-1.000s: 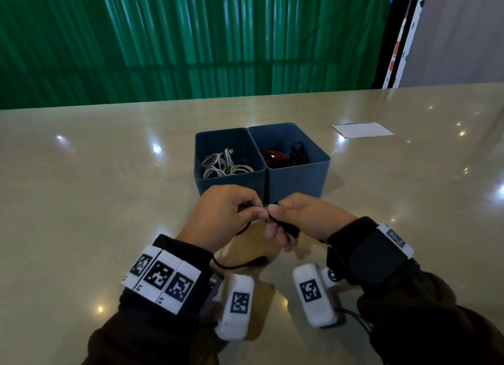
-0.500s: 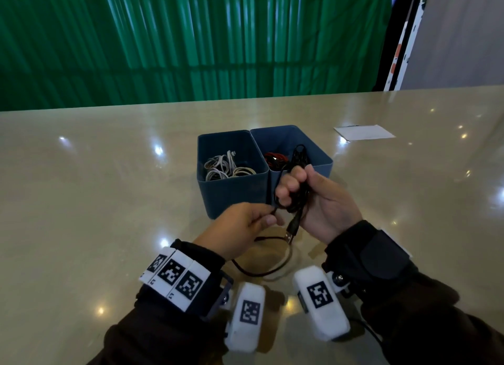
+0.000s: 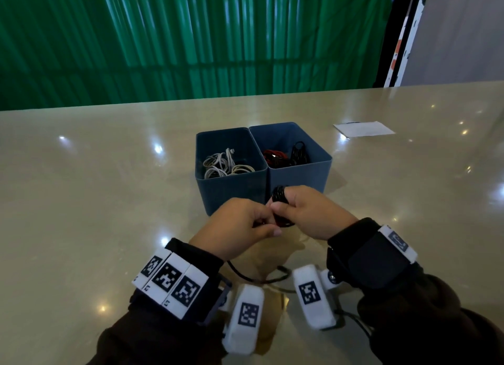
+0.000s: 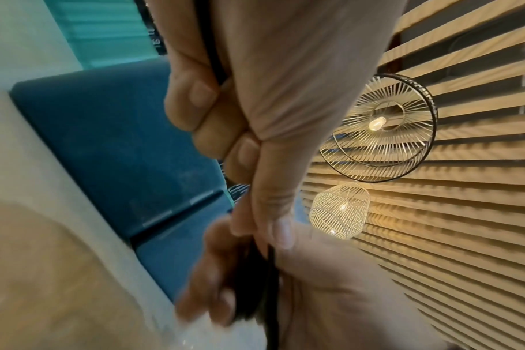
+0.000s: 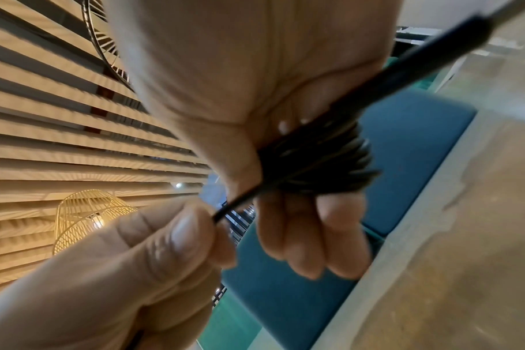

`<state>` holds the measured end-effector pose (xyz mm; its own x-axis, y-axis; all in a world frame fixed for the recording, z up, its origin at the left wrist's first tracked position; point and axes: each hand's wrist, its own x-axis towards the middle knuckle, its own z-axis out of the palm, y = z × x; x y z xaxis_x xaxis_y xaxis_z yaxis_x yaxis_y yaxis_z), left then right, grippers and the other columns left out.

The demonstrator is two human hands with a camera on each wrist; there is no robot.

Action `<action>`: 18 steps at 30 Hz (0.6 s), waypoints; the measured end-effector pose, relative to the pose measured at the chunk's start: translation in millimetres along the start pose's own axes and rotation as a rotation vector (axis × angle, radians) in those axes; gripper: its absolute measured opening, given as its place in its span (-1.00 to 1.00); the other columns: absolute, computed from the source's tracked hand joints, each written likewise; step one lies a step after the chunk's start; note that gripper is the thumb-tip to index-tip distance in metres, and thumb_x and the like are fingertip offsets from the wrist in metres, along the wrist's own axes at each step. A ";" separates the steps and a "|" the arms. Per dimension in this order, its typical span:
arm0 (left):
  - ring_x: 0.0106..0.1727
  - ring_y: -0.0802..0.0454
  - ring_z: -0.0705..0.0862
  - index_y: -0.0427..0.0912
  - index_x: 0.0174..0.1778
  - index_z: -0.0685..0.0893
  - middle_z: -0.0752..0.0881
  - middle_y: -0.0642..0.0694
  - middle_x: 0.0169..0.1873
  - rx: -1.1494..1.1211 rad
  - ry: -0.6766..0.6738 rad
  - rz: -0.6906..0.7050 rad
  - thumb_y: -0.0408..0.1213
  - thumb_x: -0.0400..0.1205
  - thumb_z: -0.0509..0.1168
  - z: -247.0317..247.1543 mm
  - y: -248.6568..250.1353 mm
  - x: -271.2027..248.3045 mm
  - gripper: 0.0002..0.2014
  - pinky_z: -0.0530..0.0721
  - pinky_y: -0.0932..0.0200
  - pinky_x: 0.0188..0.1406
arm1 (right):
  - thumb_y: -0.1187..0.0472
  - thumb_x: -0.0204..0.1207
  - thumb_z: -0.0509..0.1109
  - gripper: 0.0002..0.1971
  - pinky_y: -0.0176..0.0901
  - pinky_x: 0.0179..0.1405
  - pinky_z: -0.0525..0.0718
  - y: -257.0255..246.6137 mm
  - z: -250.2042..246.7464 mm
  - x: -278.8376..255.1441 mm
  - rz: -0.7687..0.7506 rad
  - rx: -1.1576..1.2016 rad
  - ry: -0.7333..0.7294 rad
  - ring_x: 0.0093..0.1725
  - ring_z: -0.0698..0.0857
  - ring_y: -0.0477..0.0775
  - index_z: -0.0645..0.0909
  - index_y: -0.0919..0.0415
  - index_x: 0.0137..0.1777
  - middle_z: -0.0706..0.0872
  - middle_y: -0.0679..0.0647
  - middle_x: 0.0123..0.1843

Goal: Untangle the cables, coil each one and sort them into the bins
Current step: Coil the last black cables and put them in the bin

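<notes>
A black cable (image 3: 280, 198) is wound in tight turns around the fingers of my right hand (image 3: 305, 212), just in front of the two blue bins. In the right wrist view the black coil (image 5: 315, 161) wraps those fingers. My left hand (image 3: 240, 228) pinches the cable's loose strand (image 5: 234, 206) between thumb and fingers, right beside the coil. The cable's slack (image 3: 253, 278) loops on the table under my wrists. The left bin (image 3: 231, 190) holds white cables (image 3: 226, 165). The right bin (image 3: 300, 176) holds red and black cables (image 3: 286, 156).
A white sheet of paper (image 3: 362, 128) lies at the far right of the glossy beige table (image 3: 95, 201). A green curtain hangs behind the table's far edge.
My right hand has come down from in front of the right bin and turned, with more black turns on its fingers. My left hand moved up against it. The slack loop is shorter.
</notes>
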<state>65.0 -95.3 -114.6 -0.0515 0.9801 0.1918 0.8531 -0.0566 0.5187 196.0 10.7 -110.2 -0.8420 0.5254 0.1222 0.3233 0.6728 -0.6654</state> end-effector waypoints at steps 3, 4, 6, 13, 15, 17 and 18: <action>-0.39 0.35 0.58 0.15 -0.47 0.64 0.64 0.20 -0.54 -0.065 0.128 -0.008 -0.23 0.45 0.51 -7.4 -3.3 -1.1 -0.75 0.45 0.42 -0.36 | 0.13 0.67 0.23 -0.68 -0.23 -0.31 0.54 1.9 -0.6 -2.4 0.099 0.017 -0.136 -0.38 0.60 -0.03 0.53 0.19 -0.33 0.68 0.08 -0.36; -0.38 0.33 0.60 0.12 -0.46 0.65 0.67 0.17 -0.52 -0.086 0.172 -0.012 -0.26 0.45 0.51 -10.1 -5.0 -1.5 -0.76 0.49 0.41 -0.34 | 0.14 0.69 0.20 -0.65 -0.25 -0.34 0.57 1.7 0.0 -4.1 0.113 0.141 -0.193 -0.43 0.62 -0.02 0.57 0.22 -0.32 0.68 0.07 -0.42; -0.38 0.31 0.62 0.00 -0.42 0.70 0.69 0.15 -0.50 -0.150 0.252 -0.010 -0.31 0.46 0.50 -14.4 -9.1 -2.5 -0.82 0.51 0.45 -0.33 | 0.13 0.71 0.14 -0.57 -0.26 -0.40 0.55 0.6 0.6 -7.3 0.104 0.373 -0.268 -0.53 0.61 -0.03 0.60 0.26 -0.35 0.61 0.05 -0.56; -0.21 0.37 0.66 -0.08 -0.24 0.76 0.73 0.19 -0.34 -0.261 0.348 0.087 -0.31 0.62 0.32 -16.4 -14.7 -2.1 -0.85 0.50 0.53 -0.19 | -0.06 0.56 0.27 -0.53 -0.27 -0.53 0.43 0.9 7.7 -7.9 -0.038 1.026 -0.449 -0.65 0.45 -0.01 0.55 0.16 -0.53 0.34 -0.03 -0.67; -0.14 0.42 0.66 0.08 -0.15 0.74 0.73 0.27 -0.27 -0.246 0.345 0.082 -0.21 0.66 0.25 -14.9 -17.1 -1.2 -0.82 0.49 0.54 -0.15 | -0.09 0.54 0.32 -0.56 -0.33 -0.53 0.48 0.7 8.5 -6.5 -0.141 1.234 -0.504 -0.64 0.48 -0.05 0.57 0.15 -0.50 0.41 -0.08 -0.65; -0.19 0.50 0.62 0.17 -0.15 0.68 0.69 0.38 -0.34 -0.261 0.278 0.043 -0.28 0.69 0.22 -11.2 -16.9 -0.7 -0.76 0.45 0.55 -0.19 | -0.08 0.57 0.27 -0.56 -0.35 -0.48 0.54 -1.2 7.5 -4.4 -0.223 1.388 -0.512 -0.60 0.53 -0.07 0.59 0.15 -0.47 0.47 -0.10 -0.61; -0.25 0.51 0.60 0.14 -0.16 0.68 0.66 0.39 -0.40 -0.259 0.220 0.021 -0.31 0.70 0.21 -8.6 -15.4 -0.3 -0.75 0.43 0.53 -0.22 | -0.05 0.60 0.23 -0.57 -0.33 -0.44 0.58 -2.0 6.4 -3.5 -0.249 1.469 -0.497 -0.56 0.55 -0.06 0.59 0.16 -0.44 0.50 -0.09 -0.59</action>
<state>47.4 -96.3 -115.5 -0.1699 0.9154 0.3651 0.6962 -0.1507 0.7019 195.6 4.2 -114.0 -0.9561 0.0664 0.2854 -0.2775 -0.5179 -0.8092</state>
